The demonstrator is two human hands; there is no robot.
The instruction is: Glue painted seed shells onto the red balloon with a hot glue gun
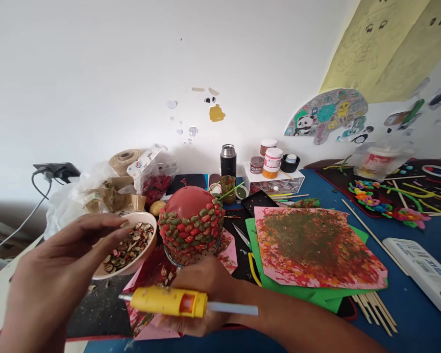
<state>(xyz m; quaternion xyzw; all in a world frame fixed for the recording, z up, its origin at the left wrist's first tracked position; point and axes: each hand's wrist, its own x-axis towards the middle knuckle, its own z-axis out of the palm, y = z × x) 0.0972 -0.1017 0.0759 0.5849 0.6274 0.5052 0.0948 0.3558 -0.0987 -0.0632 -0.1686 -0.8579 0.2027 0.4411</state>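
Observation:
My right hand [215, 277] is wrapped round a yellow hot glue gun [161, 301]; its metal tip points left and a clear glue stick sticks out of its back. My left hand [53, 269] is closed in a pinch on a small pistachio shell [125, 224], mostly hidden by the fingertips. Behind that hand stands a pink bowl [152, 240] of loose pistachio shells [132, 245]. Beyond my right hand a red balloon [191, 200] rests in a basket-like stand [174, 260]. Rows of red and green painted shells [194, 230] cover its lower part, while its top is bare.
Paint-smeared pink paper [279, 230] lies over green sheets at right, beside yellow-handled scissors [253, 267]. Behind stand a black flask [228, 166] and paint jars [273, 159]. A white electronic device [419, 269] and wooden sticks [377, 311] lie at right. Plastic bags [73, 191] sit at left.

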